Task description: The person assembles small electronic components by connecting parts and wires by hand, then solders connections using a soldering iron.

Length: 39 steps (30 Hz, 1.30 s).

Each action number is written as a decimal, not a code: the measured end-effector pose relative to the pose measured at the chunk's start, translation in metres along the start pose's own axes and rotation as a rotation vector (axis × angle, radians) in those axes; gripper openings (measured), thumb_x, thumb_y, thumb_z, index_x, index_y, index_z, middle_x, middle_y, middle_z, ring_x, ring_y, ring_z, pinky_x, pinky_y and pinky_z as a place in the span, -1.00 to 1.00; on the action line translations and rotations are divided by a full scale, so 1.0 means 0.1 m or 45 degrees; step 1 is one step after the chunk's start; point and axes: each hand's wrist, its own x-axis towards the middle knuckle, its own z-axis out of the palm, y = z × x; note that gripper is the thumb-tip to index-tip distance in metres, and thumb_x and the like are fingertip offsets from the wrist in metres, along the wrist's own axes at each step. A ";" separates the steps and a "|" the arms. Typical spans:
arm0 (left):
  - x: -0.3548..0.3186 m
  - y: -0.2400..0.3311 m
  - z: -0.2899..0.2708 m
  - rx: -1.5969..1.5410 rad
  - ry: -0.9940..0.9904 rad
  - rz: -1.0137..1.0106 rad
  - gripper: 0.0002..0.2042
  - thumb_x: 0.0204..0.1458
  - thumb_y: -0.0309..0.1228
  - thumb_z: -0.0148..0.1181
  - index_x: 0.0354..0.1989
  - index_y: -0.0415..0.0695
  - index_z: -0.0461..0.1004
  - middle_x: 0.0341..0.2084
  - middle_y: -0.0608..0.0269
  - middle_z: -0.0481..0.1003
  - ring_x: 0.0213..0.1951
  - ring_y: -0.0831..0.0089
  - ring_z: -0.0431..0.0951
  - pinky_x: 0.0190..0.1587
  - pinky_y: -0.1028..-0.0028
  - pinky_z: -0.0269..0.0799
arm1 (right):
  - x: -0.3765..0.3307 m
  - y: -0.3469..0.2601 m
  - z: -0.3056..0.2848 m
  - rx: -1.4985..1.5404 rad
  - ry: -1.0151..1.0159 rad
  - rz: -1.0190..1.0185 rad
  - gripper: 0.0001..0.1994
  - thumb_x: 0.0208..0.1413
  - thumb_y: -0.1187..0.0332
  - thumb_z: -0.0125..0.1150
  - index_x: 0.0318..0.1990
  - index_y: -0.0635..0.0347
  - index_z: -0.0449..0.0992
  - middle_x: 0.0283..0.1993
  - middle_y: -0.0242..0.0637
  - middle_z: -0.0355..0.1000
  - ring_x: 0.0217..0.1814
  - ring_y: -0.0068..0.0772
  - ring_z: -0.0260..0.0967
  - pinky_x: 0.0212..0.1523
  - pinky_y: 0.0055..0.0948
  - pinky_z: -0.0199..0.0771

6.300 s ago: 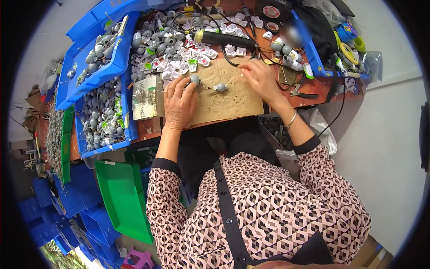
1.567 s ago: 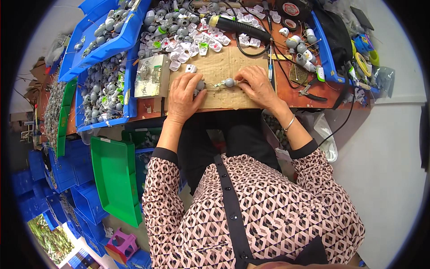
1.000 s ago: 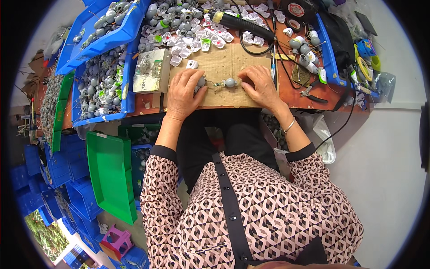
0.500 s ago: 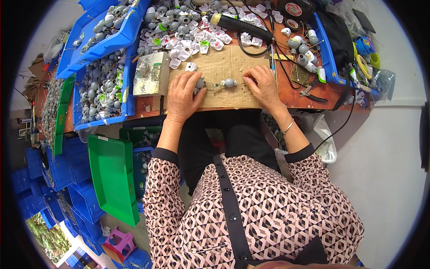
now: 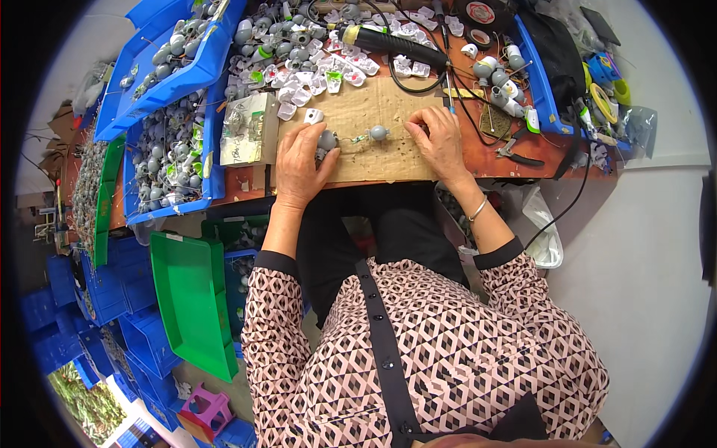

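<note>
My left hand (image 5: 302, 160) rests on a cardboard sheet (image 5: 377, 112) and holds a small grey round part (image 5: 326, 140) between its fingertips. A second grey round part (image 5: 379, 133) lies on the cardboard a little to the right, joined to the first by thin wires. My right hand (image 5: 437, 142) lies flat on the cardboard just right of that part, fingers spread near a thin rod (image 5: 450, 101), and holds nothing that I can see.
Blue bins (image 5: 168, 56) of grey parts stand at the left. White and grey pieces (image 5: 306, 63) are heaped behind the cardboard. A black-handled tool (image 5: 392, 41) lies at the back. A green tray (image 5: 190, 299) and blue crates (image 5: 104, 299) sit below the table.
My right hand has slid a little to the right, away from the loose grey part. My left hand keeps hold of the other part.
</note>
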 end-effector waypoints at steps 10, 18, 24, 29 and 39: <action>0.01 0.00 -0.01 0.037 0.036 0.027 -0.58 -0.01 -0.34 0.37 0.05 -0.13 0.48 -0.06 0.15 0.56 0.07 0.10 0.50 0.12 0.19 0.38 | 0.00 -0.02 -0.02 0.029 -0.003 -0.010 -0.88 0.10 0.31 0.30 -0.30 0.10 0.51 -0.33 -0.36 0.44 -0.16 -0.23 0.39 -0.02 -0.21 0.27; 0.01 0.01 -0.03 0.032 0.038 0.015 -0.58 0.00 -0.41 0.38 0.07 -0.15 0.48 -0.04 0.11 0.56 0.07 0.06 0.50 0.16 0.18 0.39 | 0.00 -0.04 -0.01 -0.033 -0.004 -0.036 -0.85 0.10 0.28 0.32 -0.24 0.07 0.53 -0.26 -0.36 0.44 -0.09 -0.24 0.37 0.03 -0.20 0.25; -0.01 0.00 -0.03 0.049 0.058 0.015 -0.61 0.00 -0.36 0.36 0.03 -0.13 0.49 -0.06 0.15 0.55 0.07 0.09 0.49 0.14 0.18 0.38 | 0.00 -0.31 0.04 -0.185 -0.036 -0.341 -0.65 0.07 0.17 0.38 -0.01 -0.04 0.48 0.04 -0.38 0.40 0.17 -0.23 0.30 0.39 0.11 -0.01; 0.01 0.00 -0.02 0.041 0.043 0.017 -0.61 0.01 -0.36 0.35 0.03 -0.12 0.49 -0.05 0.13 0.55 0.08 0.09 0.48 0.16 0.17 0.37 | 0.03 -0.16 0.25 -0.101 -0.236 -0.295 -0.66 0.09 0.18 0.36 0.00 -0.03 0.49 0.00 -0.37 0.44 0.16 -0.26 0.33 0.40 0.10 -0.06; -0.01 -0.01 -0.04 0.050 0.037 -0.016 -0.61 0.03 -0.34 0.35 0.04 -0.12 0.49 -0.04 0.14 0.54 0.08 0.10 0.48 0.16 0.18 0.37 | 0.09 -0.14 0.23 0.035 -0.218 -0.277 -0.81 0.28 0.18 0.17 -0.06 0.00 0.54 -0.11 -0.42 0.53 0.05 -0.32 0.40 0.33 -0.06 0.00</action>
